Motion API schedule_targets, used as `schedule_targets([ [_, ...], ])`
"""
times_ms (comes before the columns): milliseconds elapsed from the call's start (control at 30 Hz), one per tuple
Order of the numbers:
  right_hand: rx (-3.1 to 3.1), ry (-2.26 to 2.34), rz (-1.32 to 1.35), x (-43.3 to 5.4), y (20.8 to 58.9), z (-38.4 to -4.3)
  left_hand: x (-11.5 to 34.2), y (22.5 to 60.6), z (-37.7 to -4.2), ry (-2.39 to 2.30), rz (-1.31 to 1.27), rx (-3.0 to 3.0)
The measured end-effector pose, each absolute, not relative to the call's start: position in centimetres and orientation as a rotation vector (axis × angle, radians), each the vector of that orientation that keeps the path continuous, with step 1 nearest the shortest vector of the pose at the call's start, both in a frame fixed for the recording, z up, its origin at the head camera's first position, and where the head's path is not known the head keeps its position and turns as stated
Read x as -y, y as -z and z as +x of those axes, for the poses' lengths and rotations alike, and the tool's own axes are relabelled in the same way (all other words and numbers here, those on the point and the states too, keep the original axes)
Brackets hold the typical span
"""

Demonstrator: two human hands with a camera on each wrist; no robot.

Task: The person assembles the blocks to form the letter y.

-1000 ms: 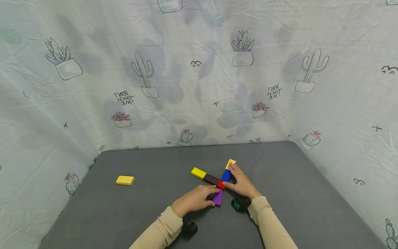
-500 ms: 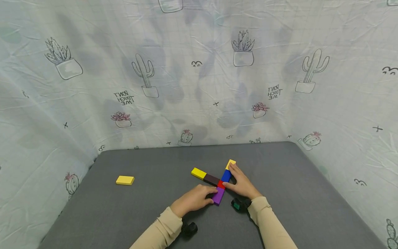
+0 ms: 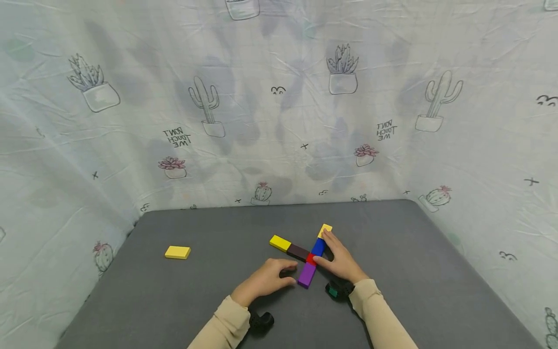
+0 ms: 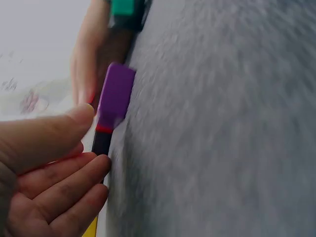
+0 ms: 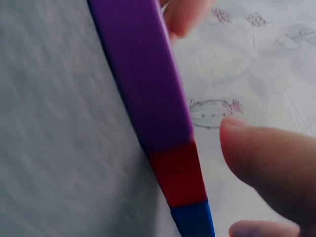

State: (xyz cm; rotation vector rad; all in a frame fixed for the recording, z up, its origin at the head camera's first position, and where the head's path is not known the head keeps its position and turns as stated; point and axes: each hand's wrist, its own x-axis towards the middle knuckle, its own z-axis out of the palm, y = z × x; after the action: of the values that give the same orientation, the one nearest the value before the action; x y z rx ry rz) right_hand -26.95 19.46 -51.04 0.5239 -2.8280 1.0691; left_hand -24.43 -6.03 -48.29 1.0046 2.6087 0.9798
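Note:
A purple block (image 3: 307, 275), a red block (image 3: 311, 259), a blue block (image 3: 318, 246) and a pale yellow block (image 3: 324, 230) lie end to end in one slanted line on the table. A dark brown block (image 3: 298, 252) and a yellow block (image 3: 280, 243) branch off from the red one to the upper left. Just left of the purple block, my left hand (image 3: 267, 280) holds nothing, its fingers loosely bent. My right hand (image 3: 341, 258) lies over the line's right side, fingertips at the pale yellow block and thumb by the red one. In the right wrist view its thumb (image 5: 266, 158) looks apart from the blocks.
Another pale yellow block (image 3: 177, 252) lies alone on the left of the grey table (image 3: 209, 232). Around the table hangs a white cloth (image 3: 279, 116) printed with cacti. Black wrist devices are strapped on both arms.
The purple block has turned into line with the red and blue blocks. My left hand has let go of it and drawn back left. The right hand has stayed almost still.

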Motion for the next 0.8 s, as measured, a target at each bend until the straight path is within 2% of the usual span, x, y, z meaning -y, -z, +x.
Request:
schedule_targets([
  [400, 2.792, -1.030, 0.562, -17.4, 51.2, -23.5, 12.1, 47.6, -24.9, -1.252, 0.750, -2.743],
  [800, 2.826, -1.004, 0.539, -17.0, 51.1, -23.2, 20.8, 45.9, -26.0, -1.404, 0.344, -2.944],
])
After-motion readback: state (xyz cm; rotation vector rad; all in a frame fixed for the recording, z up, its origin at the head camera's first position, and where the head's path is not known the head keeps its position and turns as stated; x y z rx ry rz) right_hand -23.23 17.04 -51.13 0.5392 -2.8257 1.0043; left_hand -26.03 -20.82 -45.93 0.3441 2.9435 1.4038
